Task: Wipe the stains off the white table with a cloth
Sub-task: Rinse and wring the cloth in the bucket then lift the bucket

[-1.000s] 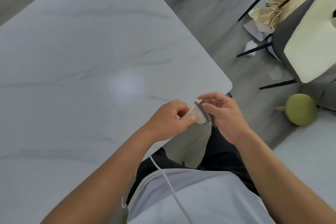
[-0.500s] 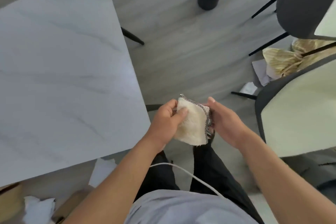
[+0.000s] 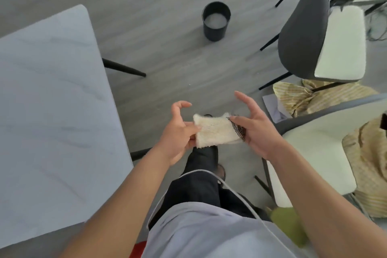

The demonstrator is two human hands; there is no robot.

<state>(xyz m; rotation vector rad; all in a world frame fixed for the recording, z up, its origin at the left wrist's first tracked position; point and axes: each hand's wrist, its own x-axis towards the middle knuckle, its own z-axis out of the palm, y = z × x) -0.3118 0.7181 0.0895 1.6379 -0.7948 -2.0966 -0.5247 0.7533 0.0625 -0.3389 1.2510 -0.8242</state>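
Two hands hold one cloth (image 3: 217, 132) between them, in the air above the grey floor (image 3: 157, 16) and the person's dark trouser leg; the left hand (image 3: 178, 132) pinches the cloth's left edge between thumb and lower fingers, its forefinger curled up and free above; the right hand (image 3: 257, 130) clamps the right edge, thumb laid on the black-and-white checked border and fingers beneath, forefinger stretched up and away from the fabric. The cloth is cream, fuzzy and roughly square, held nearly flat; it touches nothing but the two hands. The white surface (image 3: 52, 111) lies to the left, well apart from the cloth, faint grey veins across it and one rounded corner toward the top of the view; whether stains lie on it cannot be told. Beyond the hands a black bin (image 3: 216, 21) stands on the floor with something pale inside. To the right stand a far chair (image 3: 303, 33) and a near chair (image 3: 314, 163), grey with pale seats; striped yellowish fabric (image 3: 314, 98) lies on the floor between them. A white cable (image 3: 240, 195) runs across the person's grey shirt; a blurred green thing (image 3: 289, 226) shows beside the right forearm.
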